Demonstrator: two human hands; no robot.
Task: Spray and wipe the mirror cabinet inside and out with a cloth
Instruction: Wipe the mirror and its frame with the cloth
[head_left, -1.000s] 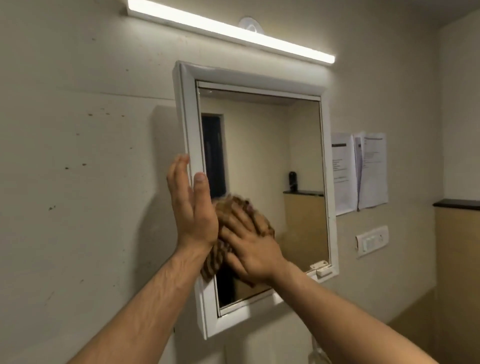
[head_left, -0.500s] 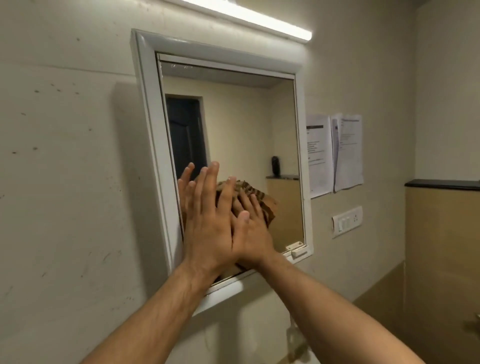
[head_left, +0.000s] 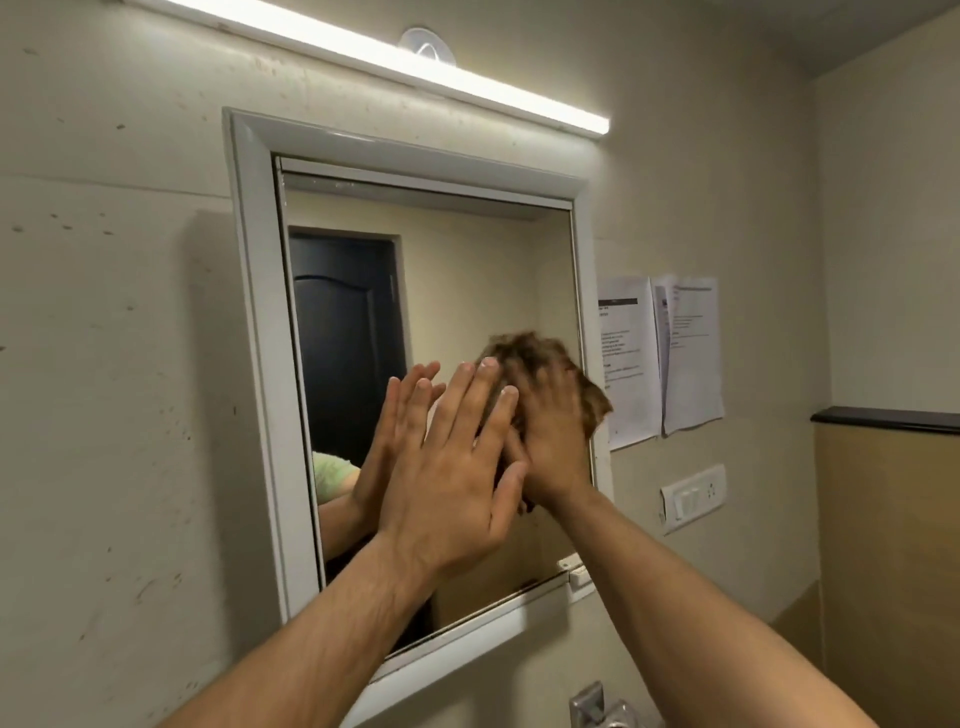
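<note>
The white-framed mirror cabinet (head_left: 260, 364) hangs on the wall with its door closed. My left hand (head_left: 452, 467) lies flat with straight fingers against the glass near the middle. My right hand (head_left: 550, 441) presses a brown striped cloth (head_left: 524, 348) onto the right part of the mirror, close to the right frame; the hand and cloth are motion-blurred. The cloth sticks out above and to the right of my fingers. No spray bottle is in view.
A tube light (head_left: 415, 67) runs above the cabinet. Two paper sheets (head_left: 660, 353) are stuck to the wall right of it, with a switch plate (head_left: 693, 496) below them. A metal tap (head_left: 597, 706) shows at the bottom edge. A dark ledge (head_left: 883, 418) lines the right wall.
My right hand has swept the cloth up and to the right across the glass. My left hand has moved from the frame's left edge onto the mirror.
</note>
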